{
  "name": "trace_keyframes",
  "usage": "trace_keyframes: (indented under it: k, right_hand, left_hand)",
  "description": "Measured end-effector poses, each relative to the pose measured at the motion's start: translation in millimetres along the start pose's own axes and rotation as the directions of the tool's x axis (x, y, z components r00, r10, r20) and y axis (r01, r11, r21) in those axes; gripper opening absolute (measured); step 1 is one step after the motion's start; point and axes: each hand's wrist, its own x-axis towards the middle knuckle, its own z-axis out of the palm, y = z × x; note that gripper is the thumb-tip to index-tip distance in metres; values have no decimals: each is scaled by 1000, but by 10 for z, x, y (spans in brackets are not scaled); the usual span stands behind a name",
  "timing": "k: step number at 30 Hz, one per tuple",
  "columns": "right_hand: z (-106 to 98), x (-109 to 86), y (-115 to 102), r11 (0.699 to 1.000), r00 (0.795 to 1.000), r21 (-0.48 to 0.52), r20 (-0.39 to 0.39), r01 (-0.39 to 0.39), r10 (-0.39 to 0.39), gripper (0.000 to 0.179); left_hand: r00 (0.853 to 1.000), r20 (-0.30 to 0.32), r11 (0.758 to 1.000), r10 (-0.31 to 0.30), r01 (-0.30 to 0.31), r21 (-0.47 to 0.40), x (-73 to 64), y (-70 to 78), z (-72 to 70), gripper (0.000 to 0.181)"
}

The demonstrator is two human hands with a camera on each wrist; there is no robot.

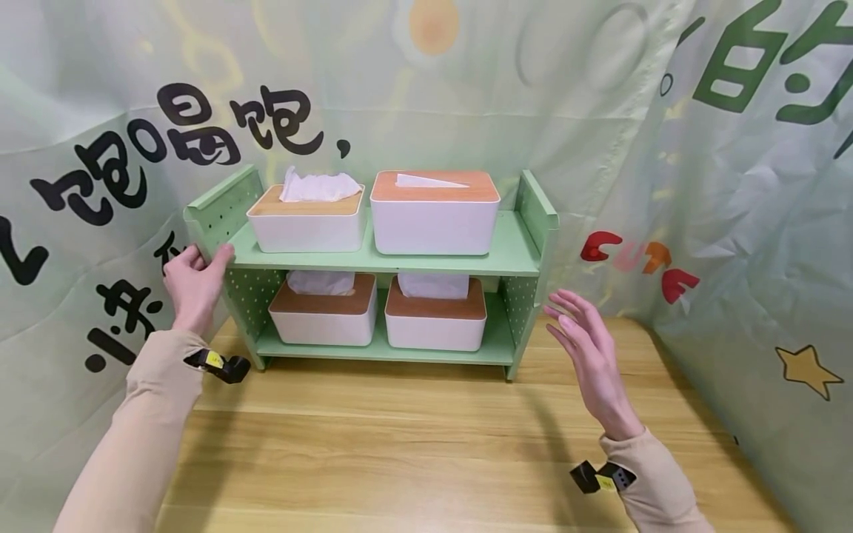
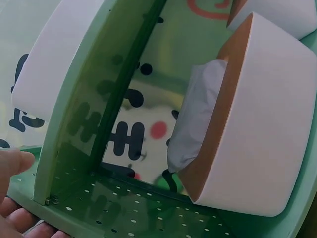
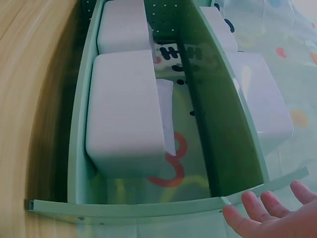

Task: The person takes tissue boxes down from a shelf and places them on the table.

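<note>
Head: lt-grn 2-tier shelf (image 1: 369, 261), perf'd sides (image 1: 518, 314).

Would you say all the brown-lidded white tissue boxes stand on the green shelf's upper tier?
No, two white tissue boxes stand on the lower tier of the green shelf.

You are working in a small corner that is looking more like a prepared recording space than an ordinary room, because printed cloth (image 1: 453, 89) is hanging behind and at both sides, showing large characters (image 1: 203, 141), coloured letters (image 1: 657, 257) and a star (image 1: 808, 371). Before you, a wooden table (image 1: 373, 444) is extending, and a green shelf (image 1: 369, 261) with tissue boxes (image 1: 435, 226) is giving a household character. Whether a home or a studio is surrounding this cloth, I am not managing to tell.
</note>
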Motion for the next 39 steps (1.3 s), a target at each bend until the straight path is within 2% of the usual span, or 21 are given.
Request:
trace_keyframes:
  k: [3,7,9,11,15,23,31,39]
  right_hand:
    - [27,39,-24,1000,1000,7,-3,15,-15,36]
    - [68,94,-59,1000,1000,-1,-4,21,-21,36]
    - [88,120,-79,1000,1000,-7,-1,19,-19,39]
    - [113,146,-98,1000,1000,-3,3,10,-10,43]
    - [168,214,-139,1000,1000,17,16,-9,8,48]
    - [282,387,-240,999,999,40,49,-23,22,49]
    - [340,536,-306,998,996,-37,82,-43,46,59]
    - [392,753,-331,994,994,-93,85,-59,67,78]
  left_hand:
    - [1000,-21,1000,-4,4,20,17,-10,2,49]
    - [999,-43,999,-2,4,48,37,-20,1,24]
    - [999,-44,998,2,1,64,49,-16,2,20]
    - [999,-36,998,2,0,70,53,-11,-3,24]
    - [1000,-30,998,-6,8,66,57,-4,-7,49]
    - [999,-43,998,-18,20,51,42,5,-11,48]
    - [998,-63,997,-12,17,79,35,-2,-17,42]
    - [998,-64,999,7,-4,47,41,-4,-10,40]
